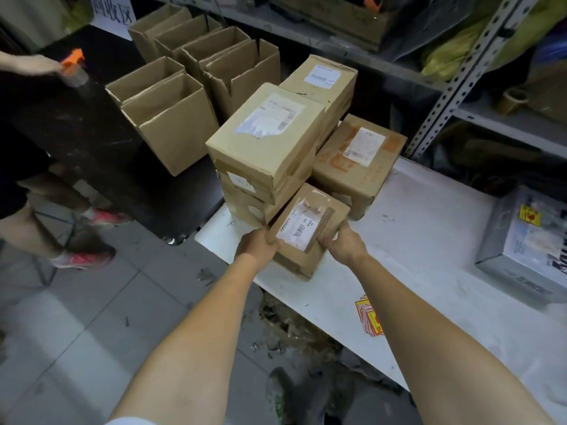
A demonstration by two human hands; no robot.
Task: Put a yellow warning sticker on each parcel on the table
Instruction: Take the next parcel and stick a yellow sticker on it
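Head view: left hand (257, 247), right hand (346, 245) grip one small parcel (302, 265); one sticker pile (369, 317) nearby.

Brown cardboard parcels (264, 148) bear white barcode-striped labels (299, 223) on the white tabletop (429, 240), with yellow-and-red stickers (369, 315) at five o'clock, a grey box (503, 259) at three, and pink shoes (82, 259) at nine.

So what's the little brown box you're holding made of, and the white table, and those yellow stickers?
The small brown cardboard box looks like matte cardboard: dull tan faces and creased, dented edges. The white table seems to be a smooth hard board, maybe laminate; scuffs and specks show on it. The yellow stickers look like thin printed paper, fanned in a loose pile.
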